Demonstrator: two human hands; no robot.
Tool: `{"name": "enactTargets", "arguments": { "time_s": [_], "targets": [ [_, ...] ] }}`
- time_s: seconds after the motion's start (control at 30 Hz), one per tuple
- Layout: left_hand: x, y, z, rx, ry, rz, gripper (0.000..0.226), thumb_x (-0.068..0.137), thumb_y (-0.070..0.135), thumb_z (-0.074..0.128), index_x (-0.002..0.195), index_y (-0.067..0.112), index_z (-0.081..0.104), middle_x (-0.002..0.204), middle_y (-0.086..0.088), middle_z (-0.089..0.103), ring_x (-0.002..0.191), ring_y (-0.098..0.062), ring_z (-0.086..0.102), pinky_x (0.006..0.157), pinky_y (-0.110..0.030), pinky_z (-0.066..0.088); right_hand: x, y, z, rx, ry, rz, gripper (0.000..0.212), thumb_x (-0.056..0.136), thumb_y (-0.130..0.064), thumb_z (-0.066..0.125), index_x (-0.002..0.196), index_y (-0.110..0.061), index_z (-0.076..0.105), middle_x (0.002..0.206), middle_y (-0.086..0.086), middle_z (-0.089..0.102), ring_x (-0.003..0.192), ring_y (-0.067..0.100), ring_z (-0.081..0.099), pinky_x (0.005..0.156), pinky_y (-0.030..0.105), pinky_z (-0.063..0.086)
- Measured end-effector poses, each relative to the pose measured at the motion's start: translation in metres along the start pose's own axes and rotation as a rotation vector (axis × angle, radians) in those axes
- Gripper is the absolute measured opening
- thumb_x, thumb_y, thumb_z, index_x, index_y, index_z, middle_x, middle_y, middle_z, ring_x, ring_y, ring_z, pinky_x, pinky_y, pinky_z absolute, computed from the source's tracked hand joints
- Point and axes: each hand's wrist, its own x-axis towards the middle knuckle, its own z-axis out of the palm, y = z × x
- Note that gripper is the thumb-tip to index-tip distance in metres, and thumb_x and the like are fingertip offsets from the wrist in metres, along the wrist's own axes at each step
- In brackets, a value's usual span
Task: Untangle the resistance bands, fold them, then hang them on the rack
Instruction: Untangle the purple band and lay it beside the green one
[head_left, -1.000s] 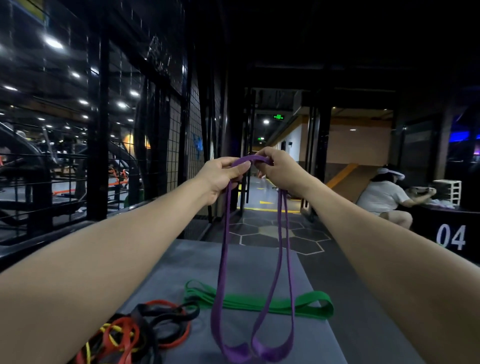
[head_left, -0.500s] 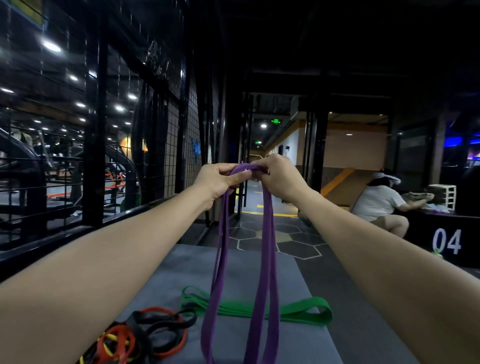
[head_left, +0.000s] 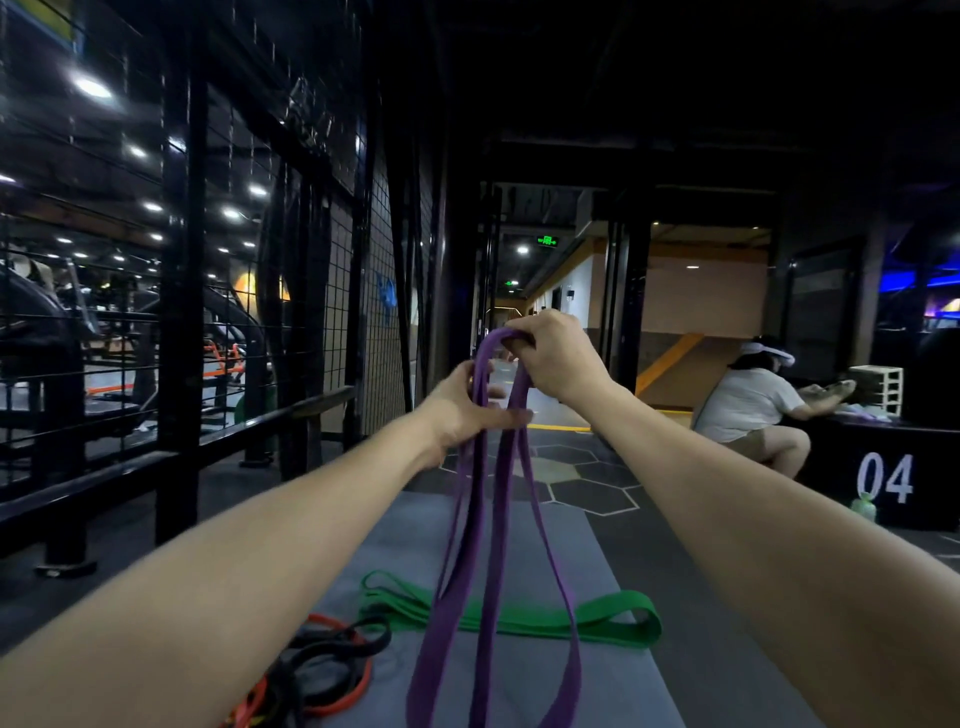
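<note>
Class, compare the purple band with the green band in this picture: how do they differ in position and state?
The purple band hangs in the air, while the green band lies flat on the grey mat. The right hand grips the purple band's top and the left hand holds its strands lower down; no hand touches the green band. The purple band hangs in long loops; the green band lies folded. Both are flat bands.

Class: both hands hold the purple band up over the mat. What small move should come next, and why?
Probably slide the left hand down the hanging strands to even them out. The right hand grips the top fold of the purple band, while the left pinches the strands just below; lower down, the loops splay apart and hang unevenly over the grey mat.
</note>
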Motion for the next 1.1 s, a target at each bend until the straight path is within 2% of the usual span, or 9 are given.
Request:
{"name": "enactTargets", "arguments": {
  "time_s": [0.1, 0.2, 0.4, 0.6, 0.73, 0.83, 0.9, 1.03, 1.1],
  "targets": [
    [0.002, -0.02, 0.016, -0.064, -0.059, -0.056, 0.086, 0.052, 0.016, 0.089, 0.124, 0.013, 0.043, 0.103, -0.005, 0.062, 0.092, -0.021, 0.062, 0.093, -0.044, 0.05, -0.003, 0.0, -0.003, 0.06, 0.056, 0.039, 0.021, 0.09, -0.006, 0.05, 0.085, -0.002, 0.069, 0.072, 0.014, 0.062, 0.07, 0.029, 0.06, 0.069, 0.048, 0.052],
    [0.0, -0.033, 0.032, -0.035, -0.071, -0.063, 0.064, 0.061, 0.016, 0.086, 0.114, 0.011, 0.049, 0.099, -0.003, 0.063, 0.092, -0.016, 0.06, 0.091, -0.032, 0.048, -0.005, 0.0, -0.009, 0.117, 0.112, 0.079, 0.021, 0.091, -0.005, 0.049, 0.09, -0.001, 0.07, 0.075, 0.016, 0.066, 0.071, 0.03, 0.064, 0.071, 0.047, 0.053],
    [-0.003, -0.051, 0.051, 0.101, -0.122, -0.105, 0.036, 0.066, 0.01, 0.082, 0.091, 0.013, 0.056, 0.072, 0.006, 0.056, 0.07, -0.009, 0.054, 0.061, -0.015, 0.04, -0.01, 0.013, -0.024, 0.156, 0.203, 0.207, 0.02, 0.088, 0.002, 0.049, 0.087, 0.002, 0.069, 0.074, 0.015, 0.064, 0.072, 0.033, 0.065, 0.07, 0.047, 0.056],
    [-0.009, -0.083, 0.044, 0.257, -0.098, -0.225, 0.026, 0.077, -0.006, 0.058, 0.068, 0.017, 0.054, 0.067, 0.003, 0.052, 0.063, -0.009, 0.047, 0.059, -0.015, 0.043, -0.033, 0.046, -0.025, 0.193, 0.221, 0.379, 0.02, 0.094, -0.004, 0.048, 0.096, -0.005, 0.068, 0.085, 0.012, 0.066, 0.065, 0.019, 0.064, 0.05, 0.014, 0.05],
    [-0.019, -0.114, 0.045, 0.375, -0.061, -0.282, 0.016, 0.081, -0.004, 0.051, 0.086, 0.011, 0.056, 0.073, -0.003, 0.052, 0.069, -0.017, 0.049, 0.057, -0.02, 0.04, -0.049, 0.066, -0.024, 0.259, 0.295, 0.503, 0.024, 0.095, -0.005, 0.045, 0.104, -0.006, 0.068, 0.09, 0.012, 0.065, 0.061, 0.013, 0.061, 0.041, 0.008, 0.046],
    [-0.025, -0.142, 0.042, 0.482, -0.002, -0.311, 0.025, 0.083, 0.001, 0.051, 0.107, 0.004, 0.059, 0.087, -0.012, 0.058, 0.088, -0.027, 0.06, 0.068, -0.026, 0.041, -0.063, 0.081, -0.024, 0.212, 0.325, 0.552, 0.026, 0.093, -0.003, 0.047, 0.109, -0.006, 0.067, 0.1, 0.012, 0.067, 0.08, 0.019, 0.064, 0.064, 0.014, 0.049],
    [-0.028, -0.157, 0.035, 0.498, 0.033, -0.302, 0.019, 0.083, -0.001, 0.052, 0.099, 0.006, 0.058, 0.082, -0.012, 0.058, 0.085, -0.025, 0.058, 0.065, -0.026, 0.039, -0.077, 0.096, -0.014, 0.19, 0.3, 0.588, 0.027, 0.089, 0.001, 0.05, 0.107, -0.007, 0.069, 0.1, 0.013, 0.068, 0.094, 0.022, 0.062, 0.076, 0.017, 0.043],
    [-0.024, -0.172, 0.01, 0.635, 0.081, -0.272, 0.015, 0.078, 0.003, 0.059, 0.083, 0.017, 0.054, 0.085, -0.011, 0.061, 0.083, -0.029, 0.06, 0.067, -0.03, 0.042, -0.11, 0.124, 0.024, 0.294, 0.254, 0.784, 0.029, 0.087, -0.001, 0.05, 0.095, -0.018, 0.071, 0.09, 0.013, 0.068, 0.088, 0.034, 0.066, 0.079, 0.044, 0.057],
    [-0.017, -0.174, -0.011, 0.704, 0.08, -0.269, 0.019, 0.081, 0.004, 0.058, 0.097, 0.014, 0.059, 0.097, -0.014, 0.064, 0.09, -0.031, 0.062, 0.075, -0.035, 0.048, -0.121, 0.129, 0.043, 0.305, 0.232, 0.835, 0.028, 0.09, -0.003, 0.051, 0.109, -0.011, 0.069, 0.093, 0.012, 0.067, 0.086, 0.026, 0.064, 0.069, 0.02, 0.056]
  ]
}}
